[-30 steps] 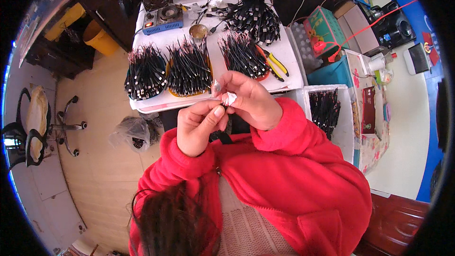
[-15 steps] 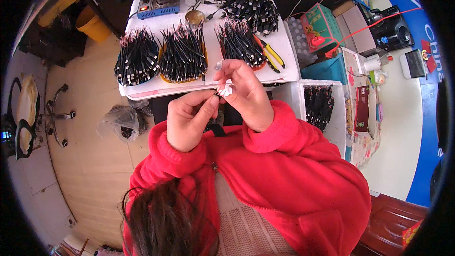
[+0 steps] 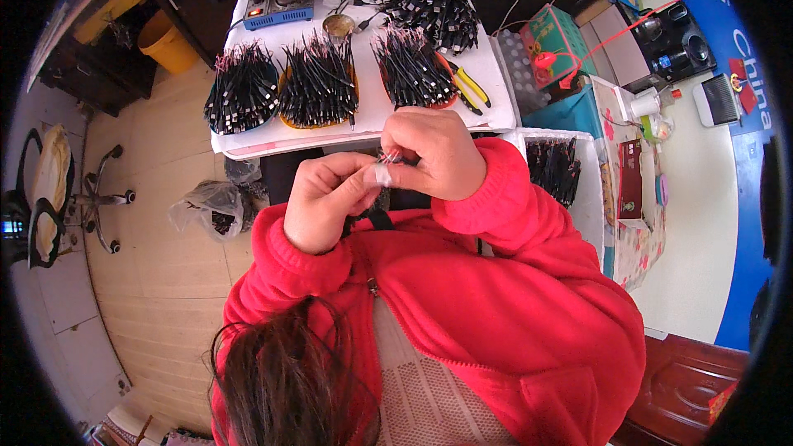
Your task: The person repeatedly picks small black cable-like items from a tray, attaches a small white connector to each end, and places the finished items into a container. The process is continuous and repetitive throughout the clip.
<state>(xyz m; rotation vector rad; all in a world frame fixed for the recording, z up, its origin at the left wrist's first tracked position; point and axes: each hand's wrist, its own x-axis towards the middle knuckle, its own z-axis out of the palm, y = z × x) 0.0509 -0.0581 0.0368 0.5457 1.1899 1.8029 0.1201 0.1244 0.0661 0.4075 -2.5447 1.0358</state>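
My left hand (image 3: pixel 324 202) is closed in a pinch, and my right hand (image 3: pixel 439 155) is bent toward it with fingers curled in. Their fingertips meet in front of my chest, just below the table's near edge. Between them show the thin reddish and pale strands of a cable (image 3: pixel 391 157), mostly hidden by the fingers. White wrapping (image 3: pixel 382 175) covers the tip of my right thumb. Beyond the hands, three bundles of short black cables stand on the table: a left bundle (image 3: pixel 241 92), a middle bundle (image 3: pixel 319 87) and a right bundle (image 3: pixel 410 72).
Yellow-handled pliers (image 3: pixel 471 88) lie beside the right bundle. Behind are a blue heating device (image 3: pixel 281 15), a small round dish (image 3: pixel 339 26) and a heap of black cables (image 3: pixel 438 16). A white foam box (image 3: pixel 585 231) with more cables stands at right, a plastic bag (image 3: pixel 211 208) on the left floor.
My right hand has turned over and its raised fingers have curled down toward my left fingertips. My left hand has shifted slightly left and down. The view has tilted a little.
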